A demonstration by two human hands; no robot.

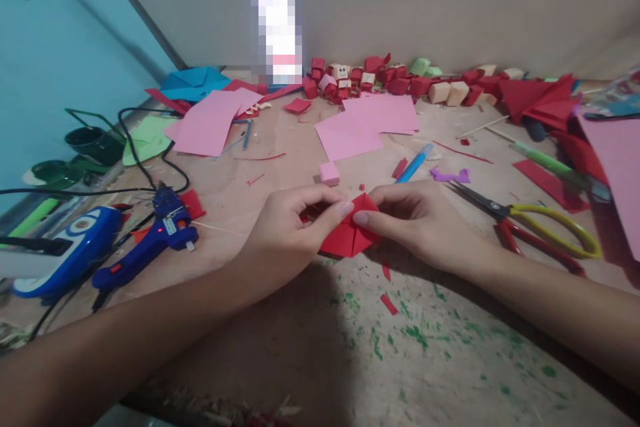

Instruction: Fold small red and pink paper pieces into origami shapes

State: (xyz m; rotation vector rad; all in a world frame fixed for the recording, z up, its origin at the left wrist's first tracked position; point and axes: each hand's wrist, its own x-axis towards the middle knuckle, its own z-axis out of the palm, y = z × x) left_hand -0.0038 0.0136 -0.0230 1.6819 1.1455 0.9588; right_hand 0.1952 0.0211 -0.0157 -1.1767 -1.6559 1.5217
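A folded piece of red paper (pixel 353 240) with creases and a centre seam is held just above the table. My left hand (pixel 300 220) pinches its left side, thumb on top. On the right side, my right hand (pixel 407 213) grips it the same way, the two thumb tips close together. Fingers beneath the paper are partly hidden. Just beyond my hands sits a small pink paper cube (pixel 329 173). A blue pen (pixel 415 162) lies past my right hand, and scissors (pixel 520 220) with yellow and red handles rest to its right.
At left lie a blue glue gun (pixel 150 240) with a black cord and a blue-and-white device (pixel 70 253). Pink sheets (pixel 353 127) spread across the back. Behind them stands a row of red and tan paper cubes (pixel 400 83), beside a blurred bright screen (pixel 280 30). Red scraps (pixel 389 304) lie nearby.
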